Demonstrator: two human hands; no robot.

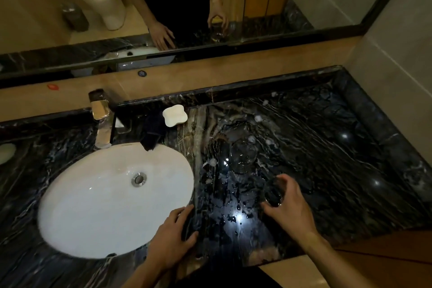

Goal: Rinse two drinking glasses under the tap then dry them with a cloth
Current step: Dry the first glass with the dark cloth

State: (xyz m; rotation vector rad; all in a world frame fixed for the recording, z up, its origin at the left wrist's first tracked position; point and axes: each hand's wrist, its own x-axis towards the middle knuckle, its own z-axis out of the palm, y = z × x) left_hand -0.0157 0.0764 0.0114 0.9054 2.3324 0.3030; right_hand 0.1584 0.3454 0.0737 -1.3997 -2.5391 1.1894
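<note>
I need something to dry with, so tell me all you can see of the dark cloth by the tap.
The dark cloth looks like soft navy or black fabric, crumpled in a loose heap. It lies on the marble counter between the tap and the white soap dish, one corner hanging over the sink's back rim. Neither hand touches it. Whether it is wet cannot be told.

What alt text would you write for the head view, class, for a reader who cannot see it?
A person's right hand grips a clear drinking glass over a wet black marble counter, while the left hand rests flat beside a white oval sink. A second glass stands behind; a dark cloth lies near the tap.
</note>
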